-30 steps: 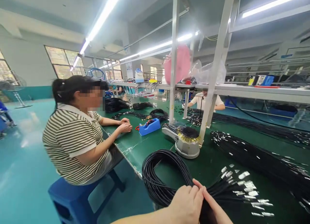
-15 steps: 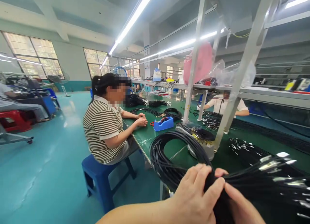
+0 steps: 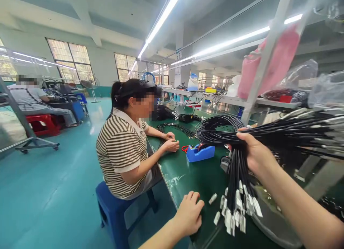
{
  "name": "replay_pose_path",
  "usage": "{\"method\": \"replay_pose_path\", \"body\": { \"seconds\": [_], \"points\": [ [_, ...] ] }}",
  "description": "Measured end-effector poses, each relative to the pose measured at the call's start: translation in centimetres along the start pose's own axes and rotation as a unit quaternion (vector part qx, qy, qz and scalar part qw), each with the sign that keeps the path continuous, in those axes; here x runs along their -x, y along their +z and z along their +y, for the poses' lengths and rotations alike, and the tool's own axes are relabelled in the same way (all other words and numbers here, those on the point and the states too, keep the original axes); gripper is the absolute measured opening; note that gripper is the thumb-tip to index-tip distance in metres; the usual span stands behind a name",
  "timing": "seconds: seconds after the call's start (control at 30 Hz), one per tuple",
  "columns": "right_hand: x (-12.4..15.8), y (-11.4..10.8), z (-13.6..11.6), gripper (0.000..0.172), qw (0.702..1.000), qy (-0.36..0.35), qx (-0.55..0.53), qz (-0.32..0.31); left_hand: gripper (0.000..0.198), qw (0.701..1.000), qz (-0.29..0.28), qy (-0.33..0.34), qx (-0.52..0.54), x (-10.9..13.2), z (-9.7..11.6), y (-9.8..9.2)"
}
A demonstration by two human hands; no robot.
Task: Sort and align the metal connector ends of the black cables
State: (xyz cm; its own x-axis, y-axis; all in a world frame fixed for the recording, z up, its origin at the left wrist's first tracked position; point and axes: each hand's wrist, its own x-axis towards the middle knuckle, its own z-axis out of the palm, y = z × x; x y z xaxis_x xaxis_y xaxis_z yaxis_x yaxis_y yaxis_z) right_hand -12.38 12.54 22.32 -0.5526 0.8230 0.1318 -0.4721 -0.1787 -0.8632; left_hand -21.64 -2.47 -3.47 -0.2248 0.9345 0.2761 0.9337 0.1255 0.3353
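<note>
My right hand (image 3: 256,152) is closed around a looped bundle of black cables (image 3: 219,128), holding it up above the green table. One end of the bundle hangs down, tipped with silvery-white connectors (image 3: 236,209); the other end stretches off to the right, slightly blurred. My left hand (image 3: 189,211) is empty, its fingers loosely curled and apart, near the table's front edge and below the cables. Between it and the hanging connectors lies a small loose silvery piece (image 3: 213,198). A blue tape dispenser (image 3: 200,154) stands on the table (image 3: 177,177) behind the bundle.
A co-worker in a striped shirt (image 3: 120,145) sits at the left on a blue stool (image 3: 111,206), hands at the table edge. More black cable bundles (image 3: 165,112) lie farther back. Metal uprights (image 3: 264,62) carry a shelf with a pink bag (image 3: 268,62).
The cable bundle has been lifted off the table to the right, held in my right hand alone. My left hand has let go and moved left and down. The camera view has turned left.
</note>
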Motion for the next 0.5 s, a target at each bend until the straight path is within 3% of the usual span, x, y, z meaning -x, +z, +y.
{"method": "replay_pose_path", "body": {
  "seconds": [0.13, 0.23, 0.3, 0.43, 0.5],
  "points": [
    [-9.0, 2.5, 3.6, 0.026, 0.999, 0.018, 0.019, 0.030, 0.049, 0.999, -0.018, -0.011, 0.043, -3.6, -4.7, 2.0],
    [-14.1, 3.4, 5.6, 0.026, 0.997, 0.043, 0.011, 0.059, 0.041, 0.990, -0.043, -0.030, 0.132, -6.5, -9.1, 1.1],
    [-17.0, 4.2, 6.6, 0.023, 0.995, 0.064, -0.004, 0.081, 0.027, 0.981, -0.045, -0.039, 0.186, -9.3, -13.3, -1.2],
    [-22.0, 6.2, 8.1, 0.018, 0.987, 0.104, -0.045, 0.118, 0.036, 0.974, -0.034, -0.051, 0.218, -15.9, -22.4, -7.6],
    [-24.0, 7.2, 9.3, 0.016, 0.982, 0.112, -0.071, 0.137, 0.032, 0.970, -0.037, -0.052, 0.236, -18.3, -25.5, -10.0]
  ]
}}
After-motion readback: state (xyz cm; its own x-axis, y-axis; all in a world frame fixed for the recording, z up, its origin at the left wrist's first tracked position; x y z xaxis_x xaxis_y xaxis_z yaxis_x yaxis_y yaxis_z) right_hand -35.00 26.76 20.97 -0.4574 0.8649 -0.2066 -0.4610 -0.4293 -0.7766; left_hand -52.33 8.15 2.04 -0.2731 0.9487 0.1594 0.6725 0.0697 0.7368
